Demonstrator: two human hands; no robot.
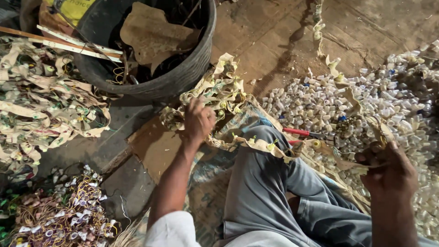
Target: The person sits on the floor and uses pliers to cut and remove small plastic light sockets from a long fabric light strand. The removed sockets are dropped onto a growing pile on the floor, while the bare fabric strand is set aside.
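Head view: left hand (199, 120) clenches one end of a limp beige strip (256, 144) draped over the knee (263, 137); right hand (388, 171), right of that knee, pinches its other end. It looks light, floppy and studded with small sockets, best gripped on bare tape between them

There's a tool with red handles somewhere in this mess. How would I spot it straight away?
Start at the big black tub at the top, then follow the person's grey trouser leg to the knee. Just past the knee, at the edge of the heap of small white caps, lie the red-handled pliers, between the left hand and the right hand. They are the only bright red thing among pale scraps.
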